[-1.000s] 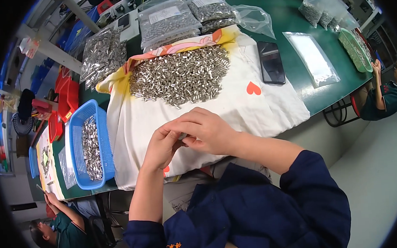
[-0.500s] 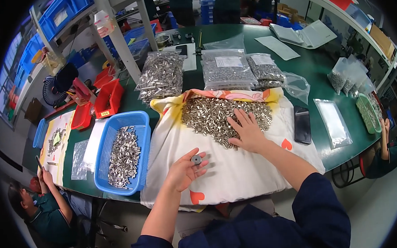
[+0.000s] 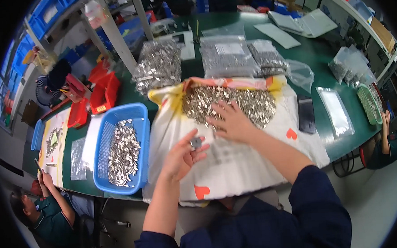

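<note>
A heap of small shiny metal cylinders lies on a white cloth with red hearts and a yellow-pink far edge. My right hand, fingers spread, rests palm down on the heap's near left part; whether pieces lie beneath the palm is hidden. Nearer to me, over bare cloth, my left hand is palm up with bent fingers. It holds a small round grey metal piece, blurred now. To the left, a blue plastic basket contains more of the metal cylinders.
Full clear bags of metal parts stand beyond the cloth. A black phone lies right of the heap, beside a flat clear bag. Red bins sit at the far left. Seated people are at both sides.
My right hand has slid left and toward me across the heap's near edge. My left hand still holds the round piece, which has tilted slightly. The whole view has shifted a little.
</note>
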Motion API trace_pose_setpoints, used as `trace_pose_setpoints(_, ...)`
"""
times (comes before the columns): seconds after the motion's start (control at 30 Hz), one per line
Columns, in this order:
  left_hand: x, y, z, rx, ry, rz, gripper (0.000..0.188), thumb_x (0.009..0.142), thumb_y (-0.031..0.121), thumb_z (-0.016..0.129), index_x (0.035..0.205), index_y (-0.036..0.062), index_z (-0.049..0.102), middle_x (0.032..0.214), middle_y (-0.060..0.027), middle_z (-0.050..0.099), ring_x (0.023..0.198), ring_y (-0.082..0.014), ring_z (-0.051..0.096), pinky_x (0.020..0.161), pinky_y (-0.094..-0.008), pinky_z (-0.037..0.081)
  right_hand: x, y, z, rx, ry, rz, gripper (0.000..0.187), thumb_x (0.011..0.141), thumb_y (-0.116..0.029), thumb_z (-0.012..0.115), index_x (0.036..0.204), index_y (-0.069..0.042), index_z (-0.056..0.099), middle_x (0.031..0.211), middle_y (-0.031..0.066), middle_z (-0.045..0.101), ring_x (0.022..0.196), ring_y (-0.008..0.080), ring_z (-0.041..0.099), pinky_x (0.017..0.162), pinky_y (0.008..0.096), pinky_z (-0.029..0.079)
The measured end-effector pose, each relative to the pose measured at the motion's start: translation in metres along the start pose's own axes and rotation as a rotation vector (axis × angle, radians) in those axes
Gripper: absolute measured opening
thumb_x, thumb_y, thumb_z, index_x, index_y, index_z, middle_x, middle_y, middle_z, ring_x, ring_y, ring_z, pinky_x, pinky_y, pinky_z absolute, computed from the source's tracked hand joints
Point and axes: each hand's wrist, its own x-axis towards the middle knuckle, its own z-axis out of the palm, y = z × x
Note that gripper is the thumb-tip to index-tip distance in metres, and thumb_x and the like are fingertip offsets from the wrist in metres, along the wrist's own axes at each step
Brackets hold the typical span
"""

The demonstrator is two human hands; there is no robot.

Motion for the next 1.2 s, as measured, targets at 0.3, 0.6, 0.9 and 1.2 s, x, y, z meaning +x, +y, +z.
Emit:
trace_pose_setpoints(0.3,0.035,0.0,0.002,-0.011,-0.038,0.081,0.042,0.088,0.004,0.037,0.13,0.0055,0.034,0.112,-0.0101,0.051,0.101,-0.0273,0.055,0.082,-0.0343,0.048,0.008,0.022,-0.025,0.304,0.399,0.329,0.034,0.077,-0.023,0.058,0.109,-0.013,0.057,0.109,0.012,0.054,0.106,0.0291,0.046,0.087,0.0423,0.036)
trace_pose_setpoints(0.6,0.033,-0.016,0.001,0.334,0.064,0.052,0.045,0.088,-0.001,0.04,0.131,0.0089,0.035,0.114,-0.0078,0.051,0.093,-0.019,0.057,0.076,-0.0284,0.048,-0.029,-0.033,-0.02,0.189,0.033,0.24,0.006,0.072,-0.014,0.059,0.076,-0.012,0.064,0.076,0.0034,0.056,0.08,0.0204,0.052,0.072,0.0347,0.039)
trace_pose_setpoints(0.9,0.034,-0.013,-0.004,0.438,-0.026,0.066,0.043,0.081,-0.002,0.051,0.123,0.0048,0.043,0.111,-0.0061,0.056,0.09,-0.0121,0.056,0.075,-0.0247,0.046,-0.025,-0.04,-0.012,0.204,0.152,0.217,0.003,0.068,-0.011,0.059,0.071,-0.01,0.06,0.074,0.0034,0.052,0.079,0.0207,0.05,0.072,0.0334,0.039)
trace_pose_setpoints(1.2,0.035,-0.012,-0.01,0.409,-0.044,0.075,0.036,0.078,-0.004,0.054,0.114,0.0015,0.05,0.105,-0.0056,0.058,0.089,-0.0115,0.057,0.076,-0.0233,0.046,-0.019,-0.052,-0.032,1.038,0.193,0.505,0.006,0.072,-0.005,0.058,0.078,-0.004,0.06,0.073,0.0062,0.059,0.067,0.02,0.057,0.062,0.0301,0.046)
